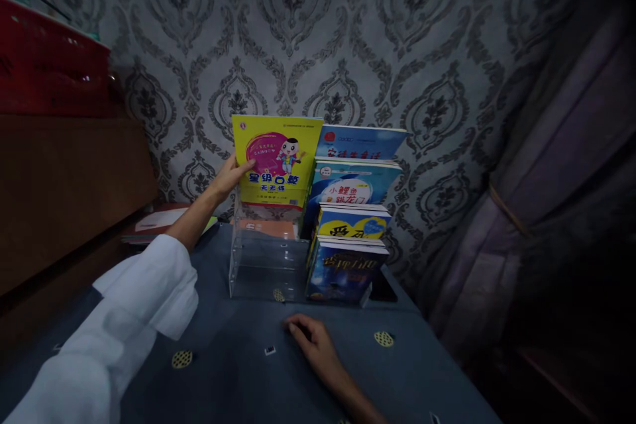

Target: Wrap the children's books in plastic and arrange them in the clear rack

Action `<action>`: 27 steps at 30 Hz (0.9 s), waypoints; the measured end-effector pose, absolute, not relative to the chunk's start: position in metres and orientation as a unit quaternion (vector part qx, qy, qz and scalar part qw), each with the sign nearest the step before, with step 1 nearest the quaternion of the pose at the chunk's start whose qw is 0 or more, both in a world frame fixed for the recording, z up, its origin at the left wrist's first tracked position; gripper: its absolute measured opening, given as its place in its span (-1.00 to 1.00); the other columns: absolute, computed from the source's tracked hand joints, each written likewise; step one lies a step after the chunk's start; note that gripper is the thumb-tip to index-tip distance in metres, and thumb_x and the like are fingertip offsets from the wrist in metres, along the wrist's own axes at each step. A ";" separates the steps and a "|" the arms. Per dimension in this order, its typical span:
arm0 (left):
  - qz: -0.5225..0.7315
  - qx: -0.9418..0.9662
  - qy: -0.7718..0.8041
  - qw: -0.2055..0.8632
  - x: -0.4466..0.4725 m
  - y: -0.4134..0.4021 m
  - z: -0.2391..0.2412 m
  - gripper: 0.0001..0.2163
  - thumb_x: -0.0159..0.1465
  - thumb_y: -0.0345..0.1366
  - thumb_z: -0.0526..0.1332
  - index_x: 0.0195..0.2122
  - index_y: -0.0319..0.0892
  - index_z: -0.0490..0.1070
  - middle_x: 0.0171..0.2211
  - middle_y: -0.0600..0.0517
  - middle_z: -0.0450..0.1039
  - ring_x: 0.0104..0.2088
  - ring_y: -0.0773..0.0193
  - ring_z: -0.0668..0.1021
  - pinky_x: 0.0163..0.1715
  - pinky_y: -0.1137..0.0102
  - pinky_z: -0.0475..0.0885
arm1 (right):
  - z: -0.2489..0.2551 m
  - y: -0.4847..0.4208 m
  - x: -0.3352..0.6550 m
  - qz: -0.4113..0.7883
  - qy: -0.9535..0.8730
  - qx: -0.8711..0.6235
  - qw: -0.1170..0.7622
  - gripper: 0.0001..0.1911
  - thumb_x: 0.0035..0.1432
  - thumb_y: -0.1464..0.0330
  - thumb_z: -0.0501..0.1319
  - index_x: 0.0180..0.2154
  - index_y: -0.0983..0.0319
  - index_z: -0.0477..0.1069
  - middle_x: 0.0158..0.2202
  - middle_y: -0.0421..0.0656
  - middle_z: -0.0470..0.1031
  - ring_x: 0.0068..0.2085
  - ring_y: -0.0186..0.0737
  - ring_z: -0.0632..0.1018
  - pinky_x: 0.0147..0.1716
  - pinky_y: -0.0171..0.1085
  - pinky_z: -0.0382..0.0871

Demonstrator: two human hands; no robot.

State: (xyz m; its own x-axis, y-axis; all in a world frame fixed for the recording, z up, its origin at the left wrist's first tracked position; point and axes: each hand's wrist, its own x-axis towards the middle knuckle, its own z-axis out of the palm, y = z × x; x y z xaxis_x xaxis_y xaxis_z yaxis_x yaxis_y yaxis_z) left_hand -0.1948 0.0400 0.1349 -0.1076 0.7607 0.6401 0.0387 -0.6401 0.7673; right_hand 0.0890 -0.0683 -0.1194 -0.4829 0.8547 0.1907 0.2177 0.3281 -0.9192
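Note:
A yellow workbook [278, 159] with a pink circle and a cartoon child stands upright in the back of a clear tiered book stand [268, 275]. My left hand [229, 177] grips the workbook by its left edge, thumb on the front cover. Below it, an orange-coloured item [268, 228] shows through the clear plastic. The right side of the stand holds stepped rows of books, among them a blue book [365, 139], a teal book [352, 182] and a dark blue book [342, 271]. My right hand [313, 341] rests on the tabletop before the stand, loosely curled, holding nothing.
The stand is on a table with a dark grey-blue cloth [238, 371]. Papers and books [161, 220] lie behind my left arm. A wooden cabinet [74, 192] with a red box [54, 59] stands left. A dark flat object [383, 288] lies right of the stand, near a curtain [487, 245].

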 end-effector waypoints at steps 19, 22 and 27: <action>0.649 0.590 0.373 0.305 -0.200 0.065 0.141 -0.39 -0.03 0.04 0.51 -0.04 -0.20 0.47 -0.28 -0.06 0.66 -0.23 0.01 0.68 -0.27 0.28 0.58 | -0.118 -0.071 0.092 0.456 -0.717 -0.383 0.363 -0.41 0.15 -0.15 0.15 -0.27 0.21 0.61 -0.23 -0.01 0.66 -0.12 0.08 0.62 -0.05 -0.07 0.45; 0.647 0.591 0.369 0.309 -0.200 0.061 0.141 -0.37 0.00 0.03 0.50 0.00 -0.21 0.45 -0.25 -0.06 0.66 -0.23 0.04 0.68 -0.26 0.31 0.58 | -0.117 -0.073 0.089 0.447 -0.729 -0.376 0.357 -0.40 0.15 -0.15 0.14 -0.29 0.24 0.62 -0.27 0.01 0.66 -0.17 0.09 0.63 -0.10 -0.06 0.48; 0.646 0.594 0.362 0.314 -0.199 0.056 0.141 -0.40 0.04 -0.02 0.49 0.02 -0.23 0.43 -0.20 -0.08 0.65 -0.22 0.08 0.68 -0.23 0.33 0.58 | -0.047 -0.082 0.106 0.320 -0.768 -0.332 0.444 -0.56 0.27 0.00 0.14 -0.34 0.16 0.62 -0.34 -0.06 0.66 -0.26 -0.01 0.65 -0.22 -0.13 0.52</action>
